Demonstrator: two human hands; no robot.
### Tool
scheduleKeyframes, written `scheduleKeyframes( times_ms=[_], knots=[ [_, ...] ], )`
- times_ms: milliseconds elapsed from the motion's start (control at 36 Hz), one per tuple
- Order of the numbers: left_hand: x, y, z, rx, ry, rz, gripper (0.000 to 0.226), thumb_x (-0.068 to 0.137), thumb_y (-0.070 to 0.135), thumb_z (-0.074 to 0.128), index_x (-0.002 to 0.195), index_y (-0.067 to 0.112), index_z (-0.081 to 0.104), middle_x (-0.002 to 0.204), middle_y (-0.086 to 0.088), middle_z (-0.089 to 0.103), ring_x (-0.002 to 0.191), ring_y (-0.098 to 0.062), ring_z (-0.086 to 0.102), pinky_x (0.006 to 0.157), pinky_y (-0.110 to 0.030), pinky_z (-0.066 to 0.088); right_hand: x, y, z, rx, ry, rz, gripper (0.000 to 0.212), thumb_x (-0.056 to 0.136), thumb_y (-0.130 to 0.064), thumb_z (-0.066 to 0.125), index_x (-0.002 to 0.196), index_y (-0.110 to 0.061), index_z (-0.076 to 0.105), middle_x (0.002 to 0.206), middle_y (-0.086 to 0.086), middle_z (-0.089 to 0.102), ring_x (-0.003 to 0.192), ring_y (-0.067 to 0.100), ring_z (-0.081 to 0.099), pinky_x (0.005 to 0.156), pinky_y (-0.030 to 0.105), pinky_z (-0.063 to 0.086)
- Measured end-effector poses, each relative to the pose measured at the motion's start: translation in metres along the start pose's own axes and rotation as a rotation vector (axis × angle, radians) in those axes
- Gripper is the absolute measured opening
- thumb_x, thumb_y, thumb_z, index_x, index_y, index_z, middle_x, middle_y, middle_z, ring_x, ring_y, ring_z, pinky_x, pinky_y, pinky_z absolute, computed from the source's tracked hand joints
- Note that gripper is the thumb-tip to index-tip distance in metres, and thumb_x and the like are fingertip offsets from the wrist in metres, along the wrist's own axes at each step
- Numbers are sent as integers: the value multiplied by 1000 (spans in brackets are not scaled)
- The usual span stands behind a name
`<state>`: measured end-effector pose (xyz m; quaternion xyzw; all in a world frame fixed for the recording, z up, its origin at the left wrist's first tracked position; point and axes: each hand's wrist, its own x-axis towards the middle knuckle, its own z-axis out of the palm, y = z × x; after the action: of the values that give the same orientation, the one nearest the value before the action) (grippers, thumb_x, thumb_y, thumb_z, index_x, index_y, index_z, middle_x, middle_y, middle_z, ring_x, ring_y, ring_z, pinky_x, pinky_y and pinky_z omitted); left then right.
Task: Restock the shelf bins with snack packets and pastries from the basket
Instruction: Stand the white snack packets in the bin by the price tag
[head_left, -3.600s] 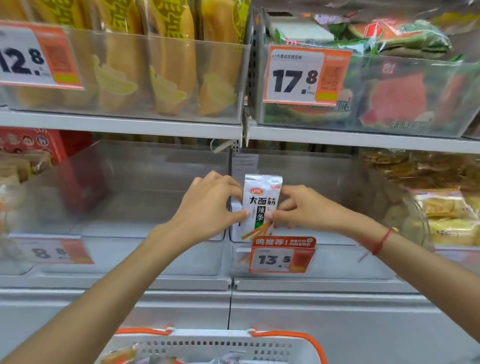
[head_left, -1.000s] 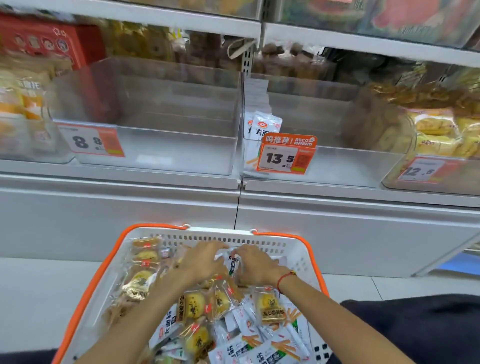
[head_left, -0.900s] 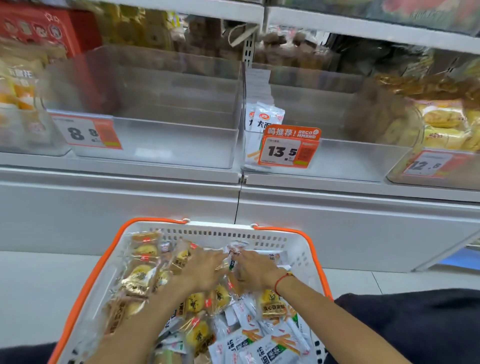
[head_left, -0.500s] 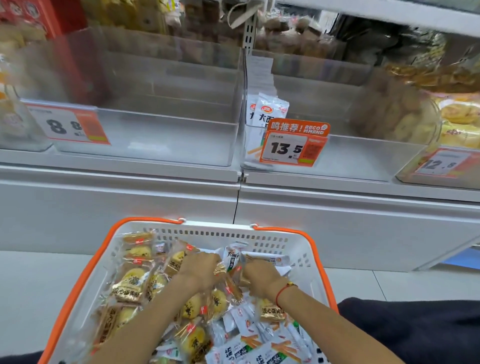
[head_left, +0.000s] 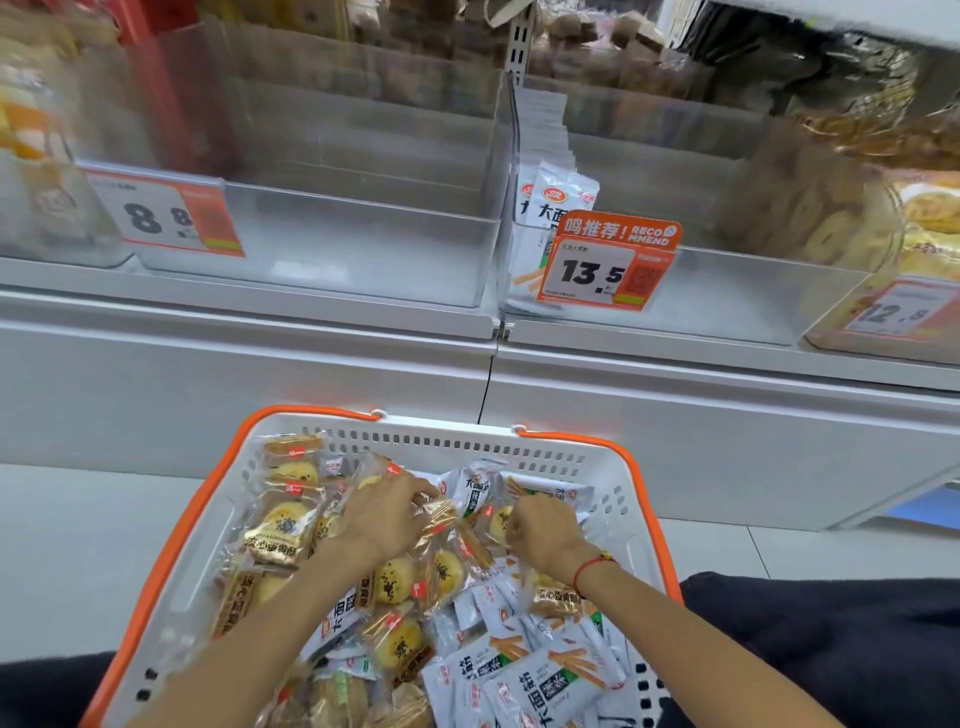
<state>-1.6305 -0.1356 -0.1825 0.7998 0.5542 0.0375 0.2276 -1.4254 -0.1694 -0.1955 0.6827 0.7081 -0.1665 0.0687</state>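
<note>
— Where are the hands?

— I have both down in the white basket (head_left: 631, 540) with the orange rim. My left hand (head_left: 387, 514) lies over the yolk pastries (head_left: 280, 527), fingers curled onto a clear wrapper; my right hand (head_left: 540, 527) is clenched around the edge of a white snack packet (head_left: 556, 493).

— And the bins?

— Far side, on the shelf. The left bin (head_left: 363, 249) carries an 8.8 tag; the right bin (head_left: 727, 296) holds a few white packets (head_left: 563, 195) standing at its left wall behind the 13.5 tag (head_left: 597, 273).
</note>
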Motion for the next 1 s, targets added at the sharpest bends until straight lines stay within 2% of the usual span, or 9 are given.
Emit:
scheduleKeyframes(
  times_ms=[111, 250, 361, 444, 500, 694, 750, 917, 1000],
  knots=[
    [-7, 2, 4, -2, 22, 13, 37, 93, 28, 61, 129, 31, 57, 123, 7, 64, 106, -11, 62, 88, -30, 52, -8, 2, 1, -19, -221, -128, 25, 84, -16, 68, 109, -17, 72, 99, -2, 64, 95, 16, 57, 80, 28, 48],
    [-15, 2, 8, 20, -11, 41, 44, 97, 30, 52, 140, 35, 44, 104, 3, 64, 89, -13, 62, 70, -26, 52, -22, -7, 15, -223, -462, -136, 77, 74, -35, 80, 135, -7, 41, 135, 10, 40, 127, 27, 37, 102, 40, 41],
    [-17, 3, 6, -19, -88, 44, 51, 95, 26, 55, 144, 31, 40, 122, -2, 63, 98, -16, 61, 81, -32, 53, -18, -6, 1, -180, -489, -132, 63, 76, -35, 79, 126, -10, 50, 125, 9, 55, 112, 26, 52, 89, 36, 46],
    [-18, 6, -2, -72, -159, 55, 51, 95, 27, 57, 144, 25, 42, 139, -1, 52, 120, -19, 54, 99, -35, 45, -12, 0, -21, -142, -517, -136, 32, 79, -35, 77, 99, -15, 63, 96, 2, 62, 87, 19, 57, 71, 26, 44],
    [-18, 10, -9, -79, -173, 94, 49, 94, 30, 59, 141, 23, 46, 143, 1, 48, 130, -18, 44, 108, -35, 36, -7, 3, -33, -108, -493, -153, 25, 81, -32, 75, 99, -15, 70, 102, 0, 65, 90, 17, 56, 75, 25, 41],
    [-14, 38, -31, -180, -378, 195, 65, 88, 33, 68, 145, 20, 39, 144, 2, 47, 129, -14, 44, 104, -26, 36, 1, 4, -84, 123, -373, -223, 14, 82, -20, 74, 92, -11, 78, 83, 0, 75, 57, -4, 58, 70, 16, 49],
    [-14, 45, -34, -204, -464, 195, 75, 86, 35, 71, 148, 17, 34, 139, 2, 53, 122, -10, 48, 95, -21, 38, 1, 1, -97, 197, -360, -228, 12, 82, -16, 74, 90, -7, 77, 86, 3, 75, 60, -1, 62, 72, 16, 52],
    [-22, 57, -29, -300, -525, 182, 105, 75, 52, 75, 154, 21, 12, 158, 3, 24, 141, -17, 32, 112, -28, 29, 0, -6, -133, 516, -368, -179, 17, 80, -14, 77, 96, -7, 76, 89, 1, 74, 80, 14, 71, 79, 24, 57],
    [-26, 58, -31, -442, -458, 152, 107, 72, 53, 77, 152, 18, 14, 155, 6, 27, 140, -15, 31, 113, -28, 28, -2, -5, -147, 750, -321, -127, 17, 81, -16, 76, 96, -7, 75, 93, 10, 74, 88, 18, 71, 85, 27, 57]
  ],
)
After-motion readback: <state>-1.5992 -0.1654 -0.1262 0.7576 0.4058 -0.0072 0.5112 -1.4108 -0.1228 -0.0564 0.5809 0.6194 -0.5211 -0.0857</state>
